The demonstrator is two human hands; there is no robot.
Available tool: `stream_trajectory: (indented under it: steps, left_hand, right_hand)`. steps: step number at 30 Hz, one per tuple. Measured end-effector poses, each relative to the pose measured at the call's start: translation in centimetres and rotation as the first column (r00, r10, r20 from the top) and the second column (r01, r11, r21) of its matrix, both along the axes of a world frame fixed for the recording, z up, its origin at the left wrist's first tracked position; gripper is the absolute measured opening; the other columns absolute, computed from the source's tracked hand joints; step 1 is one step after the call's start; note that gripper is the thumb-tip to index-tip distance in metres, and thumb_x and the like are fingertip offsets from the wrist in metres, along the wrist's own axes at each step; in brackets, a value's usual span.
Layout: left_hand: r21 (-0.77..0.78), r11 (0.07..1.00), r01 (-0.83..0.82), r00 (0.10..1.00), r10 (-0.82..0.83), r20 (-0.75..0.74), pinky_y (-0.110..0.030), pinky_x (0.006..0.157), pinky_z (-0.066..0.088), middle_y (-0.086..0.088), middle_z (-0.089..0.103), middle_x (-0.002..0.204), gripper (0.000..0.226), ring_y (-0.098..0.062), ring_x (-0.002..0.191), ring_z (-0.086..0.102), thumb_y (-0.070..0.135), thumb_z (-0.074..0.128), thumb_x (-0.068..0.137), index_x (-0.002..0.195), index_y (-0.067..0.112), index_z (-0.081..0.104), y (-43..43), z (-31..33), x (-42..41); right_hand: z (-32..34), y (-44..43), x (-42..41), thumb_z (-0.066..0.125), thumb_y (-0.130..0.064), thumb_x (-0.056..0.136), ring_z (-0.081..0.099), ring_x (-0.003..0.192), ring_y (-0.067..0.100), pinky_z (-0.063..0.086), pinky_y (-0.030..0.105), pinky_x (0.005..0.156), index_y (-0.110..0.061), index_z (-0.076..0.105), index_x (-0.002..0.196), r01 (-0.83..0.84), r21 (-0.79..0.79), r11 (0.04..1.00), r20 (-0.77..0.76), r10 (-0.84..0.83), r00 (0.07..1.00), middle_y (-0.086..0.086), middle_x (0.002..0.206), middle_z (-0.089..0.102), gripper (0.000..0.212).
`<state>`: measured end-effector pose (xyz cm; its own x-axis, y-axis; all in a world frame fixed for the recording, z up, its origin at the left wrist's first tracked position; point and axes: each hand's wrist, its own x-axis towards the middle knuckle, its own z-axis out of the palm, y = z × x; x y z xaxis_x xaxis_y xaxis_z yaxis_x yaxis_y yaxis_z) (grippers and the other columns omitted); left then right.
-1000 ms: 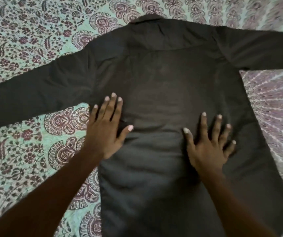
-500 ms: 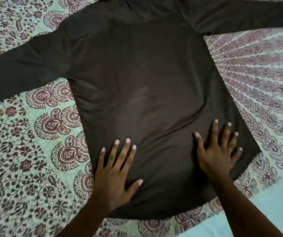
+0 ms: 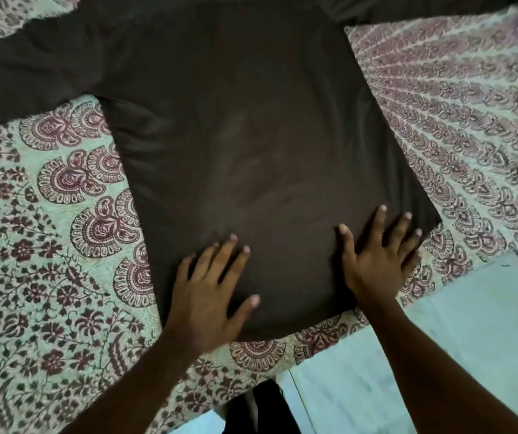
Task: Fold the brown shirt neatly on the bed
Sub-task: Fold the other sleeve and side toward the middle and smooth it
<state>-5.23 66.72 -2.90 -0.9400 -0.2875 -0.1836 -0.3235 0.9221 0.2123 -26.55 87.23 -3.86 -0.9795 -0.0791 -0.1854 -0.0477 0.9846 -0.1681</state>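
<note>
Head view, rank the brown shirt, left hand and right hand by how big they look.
1. Brown shirt, largest by far.
2. Left hand and right hand: look alike, no ranking.

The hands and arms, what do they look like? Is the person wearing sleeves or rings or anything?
The left hand and the right hand are both bare: no gloves, rings or bracelets show. The fingernails are short and pale. Both forearms are bare too, with no sleeves or watch showing as far up as the picture goes.
</note>
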Motion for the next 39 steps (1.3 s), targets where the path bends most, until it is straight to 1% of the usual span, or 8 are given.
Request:
stream_trajectory:
  steps: [5, 8, 12, 19, 22, 27, 36, 39]
  left_hand:
    - [-0.048, 0.983, -0.179, 0.978, 0.173, -0.114, -0.053, 0.12, 0.025, 0.001, 0.011, 0.175, 0.079, -0.028, 0.159, 0.017, 0.068, 0.042, 0.095, 0.163, 0.031, 0.025, -5.4, -1.3, -9.0]
    - [-0.101, 0.976, -0.193, 0.98, 0.188, -0.057, -0.057, 0.125, 0.018, 0.0, 0.006, 0.175, 0.086, -0.028, 0.161, 0.009, 0.076, 0.033, 0.092, 0.165, 0.035, 0.015, -5.9, -2.9, -10.2]
    - [-0.099, 0.974, -0.204, 0.979, 0.2, -0.048, -0.059, 0.126, 0.014, 0.0, 0.005, 0.175, 0.09, -0.029, 0.161, 0.008, 0.078, 0.038, 0.089, 0.165, 0.035, 0.015, -4.4, -2.8, -8.2]
    - [-0.087, 0.981, -0.176, 0.984, 0.178, 0.021, -0.062, 0.124, 0.015, -0.002, 0.009, 0.175, 0.09, -0.033, 0.16, 0.012, 0.076, 0.045, 0.089, 0.164, 0.03, 0.024, 0.9, -1.5, -1.7]
    - [-0.046, 0.966, -0.255, 0.964, 0.25, -0.085, -0.057, 0.122, 0.023, -0.004, 0.021, 0.172, 0.077, -0.033, 0.156, 0.025, 0.066, 0.044, 0.095, 0.16, 0.026, 0.035, 0.1, -1.4, -2.9]
    - [-0.085, 0.946, -0.312, 0.95, 0.307, -0.065, -0.057, 0.126, 0.015, -0.002, 0.006, 0.175, 0.083, -0.03, 0.161, 0.01, 0.071, 0.039, 0.095, 0.165, 0.032, 0.018, -1.2, -2.4, -3.7]
    - [-0.056, 0.917, -0.394, 0.919, 0.392, -0.039, -0.059, 0.125, 0.016, -0.004, 0.014, 0.174, 0.084, -0.032, 0.16, 0.015, 0.071, 0.043, 0.092, 0.162, 0.028, 0.03, 2.9, -0.9, 2.6]
    - [-0.07, 0.909, -0.412, 0.909, 0.404, -0.101, -0.059, 0.126, 0.014, -0.005, 0.01, 0.175, 0.082, -0.031, 0.16, 0.012, 0.07, 0.042, 0.093, 0.163, 0.029, 0.028, 1.1, -0.6, -0.4]
  right_hand:
    - [0.3, -10.4, -5.6, 0.028, -0.074, 0.099, -0.003, 0.16, 0.03, -0.005, 0.056, 0.125, -0.028, 0.016, 0.165, -0.492, -0.015, 0.87, -0.19, 0.481, 0.856, 0.006, 0.174, 0.001, 0.081]
    - [-0.9, -16.9, -8.7, 0.026, -0.076, 0.097, -0.008, 0.16, 0.026, 0.003, 0.057, 0.127, -0.042, 0.016, 0.162, -0.658, -0.099, 0.747, -0.062, 0.655, 0.753, -0.001, 0.174, -0.003, 0.075]
    - [-2.2, -11.9, -10.8, 0.019, -0.085, 0.092, -0.004, 0.16, 0.024, 0.003, 0.055, 0.127, -0.059, 0.006, 0.156, -0.497, -0.025, 0.867, -0.031, 0.496, 0.868, -0.009, 0.174, -0.002, 0.071]
    - [0.2, 5.2, -7.8, 0.014, -0.086, 0.092, -0.009, 0.158, 0.038, 0.0, 0.064, 0.125, -0.042, 0.001, 0.162, 0.003, 0.051, 0.999, 0.075, -0.007, 0.997, 0.008, 0.173, -0.005, 0.084]
    - [0.4, 2.9, -6.8, 0.022, -0.076, 0.098, -0.008, 0.158, 0.038, 0.001, 0.063, 0.126, -0.025, 0.009, 0.165, -0.096, 0.049, 0.994, -0.072, 0.099, 0.992, 0.014, 0.173, -0.002, 0.085]
    - [-1.3, -5.2, -3.6, 0.033, -0.07, 0.101, -0.005, 0.16, 0.029, 0.007, 0.057, 0.126, -0.045, 0.014, 0.162, -0.577, -0.05, 0.815, -0.067, 0.573, 0.817, -0.001, 0.174, -0.004, 0.068]
    - [-0.3, 5.6, -2.4, 0.016, -0.091, 0.087, -0.004, 0.158, 0.04, 0.003, 0.066, 0.124, -0.046, 0.004, 0.161, -0.017, 0.044, 0.999, 0.025, 0.016, 1.0, 0.006, 0.174, -0.003, 0.088]
    - [-0.2, 3.0, -1.9, 0.023, -0.086, 0.09, -0.001, 0.158, 0.042, 0.002, 0.062, 0.124, -0.032, 0.014, 0.164, -0.146, 0.044, 0.988, -0.105, 0.149, 0.983, 0.015, 0.173, 0.0, 0.092]
